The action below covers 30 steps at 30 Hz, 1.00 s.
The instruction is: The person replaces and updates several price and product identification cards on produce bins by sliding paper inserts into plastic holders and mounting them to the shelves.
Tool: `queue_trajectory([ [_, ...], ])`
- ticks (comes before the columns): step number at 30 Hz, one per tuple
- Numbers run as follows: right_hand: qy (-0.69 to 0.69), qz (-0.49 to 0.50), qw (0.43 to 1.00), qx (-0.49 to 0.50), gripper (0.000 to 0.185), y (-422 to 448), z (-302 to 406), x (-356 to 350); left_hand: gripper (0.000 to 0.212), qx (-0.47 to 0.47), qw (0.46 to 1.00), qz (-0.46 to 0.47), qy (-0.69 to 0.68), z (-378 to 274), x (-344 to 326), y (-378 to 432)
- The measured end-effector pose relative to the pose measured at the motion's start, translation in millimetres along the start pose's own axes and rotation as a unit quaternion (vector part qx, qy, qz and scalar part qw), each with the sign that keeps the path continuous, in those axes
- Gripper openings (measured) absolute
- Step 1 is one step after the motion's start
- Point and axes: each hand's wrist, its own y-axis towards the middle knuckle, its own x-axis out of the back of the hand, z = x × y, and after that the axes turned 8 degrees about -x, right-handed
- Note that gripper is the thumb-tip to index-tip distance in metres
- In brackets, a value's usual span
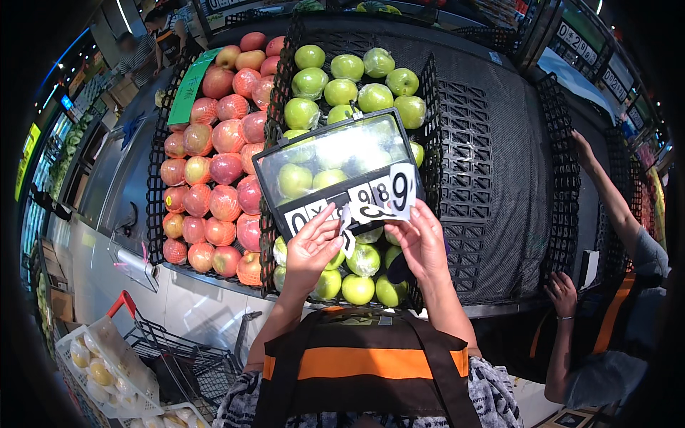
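Note:
A clear price sign (329, 142) with a black frame lies tilted on green apples (358, 260) wrapped in plastic film. Printed number cards run along its lower edge. Some white number cards (374, 212), curled and loose, are in front of that edge. My right hand (420, 241) pinches the cards at their right end, between thumb and fingers. At their left end, my left hand (316, 243) has its thumb against the hanging strip, its fingers partly spread beside the sign. Part of the apples is hidden under the sign and my hands.
Red apples (225, 200) in mesh sleeves fill the section to the left, behind a black lattice divider (274, 107). A black mat (508, 187) covers the display to the right. A co-worker's arms (610, 192) reach in there. A shopping cart (182, 348) with fruit crates stands lower left.

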Motion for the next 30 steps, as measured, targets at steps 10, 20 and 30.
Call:
queue_trajectory([
  [10, 0.003, -0.023, 0.997, 0.071, 0.027, -2.4, 13.9, 5.3, 0.047, -0.076, 0.989, -0.04, 0.121, 3.5, -2.0, -1.2],
  [20, -0.064, -0.022, 0.994, 0.088, 0.029, 9.4, 33.4, 6.9, 0.038, 0.193, 0.976, 0.082, -0.054, -13.7, 1.7, -0.7],
  [30, -0.039, -0.017, 0.999, -0.016, 0.028, 12.1, 9.2, 9.5, 0.038, 0.163, 0.928, 0.194, -0.272, 1.2, 19.9, -5.4],
])
